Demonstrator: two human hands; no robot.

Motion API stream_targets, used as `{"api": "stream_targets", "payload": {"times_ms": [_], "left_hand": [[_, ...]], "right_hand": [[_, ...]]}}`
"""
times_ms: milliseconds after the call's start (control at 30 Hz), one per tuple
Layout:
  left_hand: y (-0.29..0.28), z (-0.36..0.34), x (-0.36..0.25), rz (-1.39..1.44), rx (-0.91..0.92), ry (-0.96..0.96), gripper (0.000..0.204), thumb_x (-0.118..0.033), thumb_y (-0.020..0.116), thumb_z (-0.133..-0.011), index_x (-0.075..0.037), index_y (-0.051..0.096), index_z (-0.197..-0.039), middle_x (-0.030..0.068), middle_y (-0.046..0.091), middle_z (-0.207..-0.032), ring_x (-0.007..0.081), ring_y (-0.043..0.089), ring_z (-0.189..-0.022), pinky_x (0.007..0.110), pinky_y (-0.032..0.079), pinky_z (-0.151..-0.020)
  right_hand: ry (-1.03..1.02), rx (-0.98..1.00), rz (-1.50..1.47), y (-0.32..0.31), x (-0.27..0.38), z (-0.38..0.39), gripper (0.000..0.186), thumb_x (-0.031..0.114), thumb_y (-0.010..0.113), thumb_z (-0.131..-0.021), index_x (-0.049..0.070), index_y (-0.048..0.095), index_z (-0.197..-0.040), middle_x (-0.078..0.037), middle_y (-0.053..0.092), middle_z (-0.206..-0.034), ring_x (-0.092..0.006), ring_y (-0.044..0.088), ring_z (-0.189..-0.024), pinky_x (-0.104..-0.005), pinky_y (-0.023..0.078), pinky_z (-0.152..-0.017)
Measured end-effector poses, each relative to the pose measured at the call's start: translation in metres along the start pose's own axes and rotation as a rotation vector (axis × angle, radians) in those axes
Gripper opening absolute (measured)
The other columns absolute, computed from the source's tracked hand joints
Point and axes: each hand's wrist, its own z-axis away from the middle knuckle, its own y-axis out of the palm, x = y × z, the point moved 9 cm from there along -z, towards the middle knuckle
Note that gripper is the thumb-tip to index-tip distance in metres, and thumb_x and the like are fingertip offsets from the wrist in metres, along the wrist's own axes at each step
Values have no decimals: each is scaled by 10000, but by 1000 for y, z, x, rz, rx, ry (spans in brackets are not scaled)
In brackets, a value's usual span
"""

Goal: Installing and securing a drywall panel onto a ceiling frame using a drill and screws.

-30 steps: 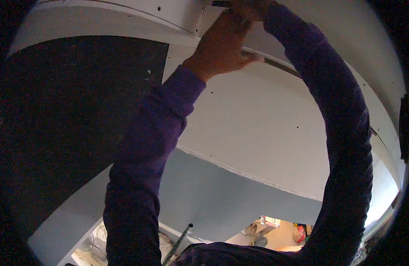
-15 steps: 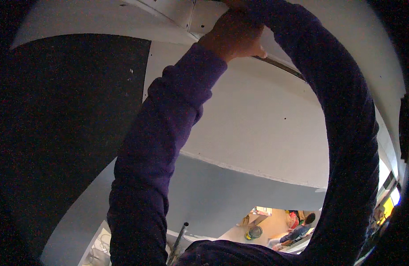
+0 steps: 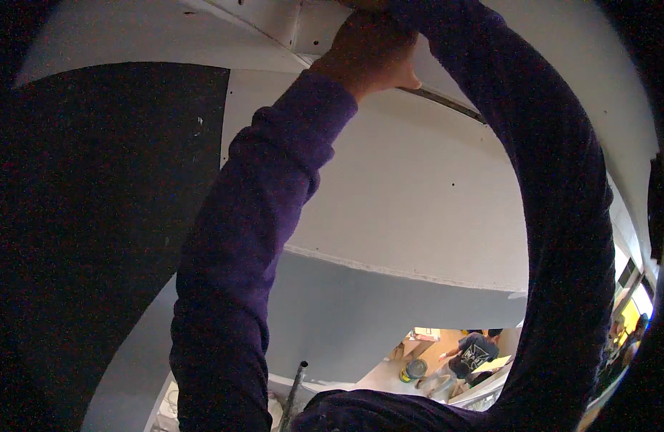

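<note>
— Since both sleeves [image 3: 245,273] reach overhead, what's the left hand [image 3: 371,54] on?

— A white board [image 3: 418,187] up at the ceiling, by a dark seam [image 3: 447,104]. It looks stiff, broad and probably heavy, chalky at the edges (best pressed flat-palmed, away from corners).

— Fingers?

— Curled close together against the board, thumb out. The right hand is cut off at the top edge; can't tell.

— Beyond?

— A grey wall [image 3: 361,317], and far below, a person [image 3: 476,356] by a bucket [image 3: 413,370].

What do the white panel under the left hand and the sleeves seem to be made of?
White panel: probably plasterboard, matt, with small screw dots and a straight seam. Sleeves: soft purple knit fabric, folds at the cuff. The left hand rests against the panel's upper edge.
</note>
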Motion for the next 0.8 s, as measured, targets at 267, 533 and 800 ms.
{"api": "stream_targets", "payload": {"times_ms": [267, 533, 800], "left_hand": [[-2, 2, -1, 119, 43, -31, 888, -343, 930, -598, 29, 540, -1304, 226, 618, -1262, 358, 593, -1190, 442, 429, -1072], [-9, 4, -1, 103, 17, 0, 857, -308, 929, -601, 10, 549, -1301, 213, 632, -1241, 355, 593, -1191, 439, 429, -1073], [-20, 12, -10, 148, -127, 124, 950, -288, 923, -618, 5, 450, -1389, 205, 545, -1376, 363, 484, -1318, 438, 344, -1151]], "right_hand": [[394, 131, -348, 0, -29, 3, 331, 258, 659, -856, -67, 724, -868, -283, 698, -871, -407, 712, -832, -508, 556, -745], [-140, 141, 238, 2, 11, -10, 320, 247, 684, -838, -67, 720, -881, -278, 698, -903, -396, 695, -963, -460, 548, -856], [388, 43, -365, -8, -15, -14, 226, 138, 613, -829, -66, 704, -858, -276, 696, -922, -413, 698, -901, -502, 543, -838]]}}
